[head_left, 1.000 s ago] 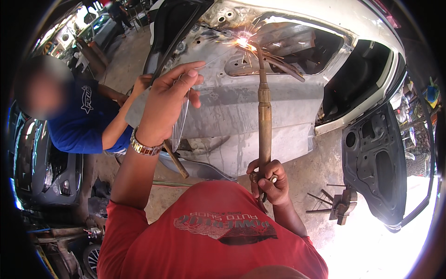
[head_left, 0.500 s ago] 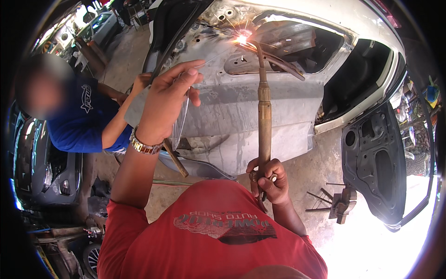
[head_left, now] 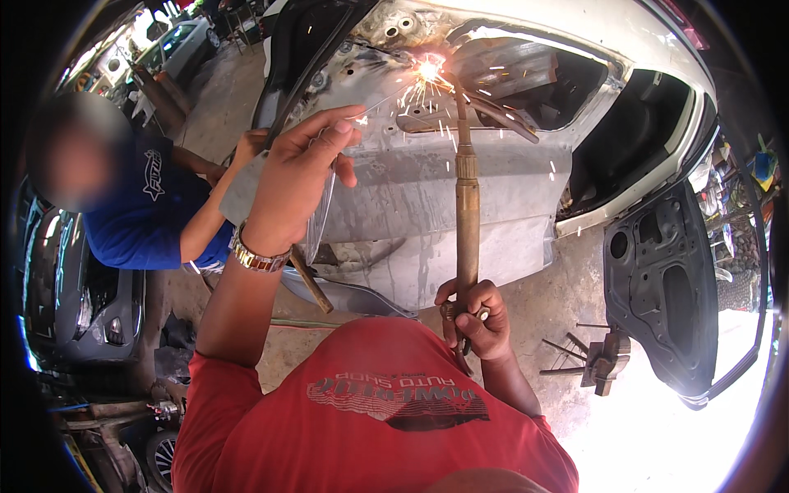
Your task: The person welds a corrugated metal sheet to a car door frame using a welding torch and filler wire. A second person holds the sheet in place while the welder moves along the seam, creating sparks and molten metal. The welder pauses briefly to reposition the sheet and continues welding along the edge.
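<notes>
My right hand [head_left: 477,320] is closed round the lower end of a brass gas welding torch [head_left: 468,226], by its valve knobs. The torch stands upright in view, its bent tip at a bright, sparking weld spot [head_left: 429,69] on the bare metal car body [head_left: 394,172]. A thin filler wire [head_left: 385,103] is pinched between the thumb and forefinger of my left hand [head_left: 308,156]; its far end runs toward the glare. The wire's looped length [head_left: 321,218] hangs below that hand. Glare hides the exact contact of tip, wire and metal.
At the left a co-worker in a blue shirt [head_left: 140,214] has a hand [head_left: 251,146] at the car's edge. A loose dark door panel [head_left: 666,279] stands at the right, near a bench vise [head_left: 606,360]. A wooden handle [head_left: 311,283] sticks out below my left wrist.
Sparks have spread wider and now fall downward past the torch and toward my left hand. Both hands and the torch stay almost in place.
</notes>
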Motion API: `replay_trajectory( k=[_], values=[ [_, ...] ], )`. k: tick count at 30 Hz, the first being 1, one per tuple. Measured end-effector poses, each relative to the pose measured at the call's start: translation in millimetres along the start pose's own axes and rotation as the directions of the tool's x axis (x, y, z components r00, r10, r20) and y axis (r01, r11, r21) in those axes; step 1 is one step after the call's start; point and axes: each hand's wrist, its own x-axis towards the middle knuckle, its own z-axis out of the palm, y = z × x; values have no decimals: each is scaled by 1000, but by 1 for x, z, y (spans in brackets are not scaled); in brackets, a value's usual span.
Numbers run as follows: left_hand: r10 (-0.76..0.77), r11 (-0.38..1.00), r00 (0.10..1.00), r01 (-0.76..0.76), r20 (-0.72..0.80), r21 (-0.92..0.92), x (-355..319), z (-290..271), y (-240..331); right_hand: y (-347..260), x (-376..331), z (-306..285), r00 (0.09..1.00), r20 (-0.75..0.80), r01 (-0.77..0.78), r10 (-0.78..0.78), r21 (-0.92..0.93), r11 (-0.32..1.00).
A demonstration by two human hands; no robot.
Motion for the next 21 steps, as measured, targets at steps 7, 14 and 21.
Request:
replay_trajectory(
  k=[7, 14, 21],
  values=[
    [-1, 1000, 1000, 1, -5, 4, 0, 1, 2, 0, 1, 0, 1000, 15, 6, -6, -5, 1000],
    [3, 1000, 1000, -3, 16, -11, 1, 0, -1, 2, 0, 0, 1000, 13, 24, -24, -21, 999],
    [7, 1000, 1000, -7, 16, -15, 2, 0, 0, 2, -1, 0, 1000, 10, 22, -21, -16, 1000]
  ],
)
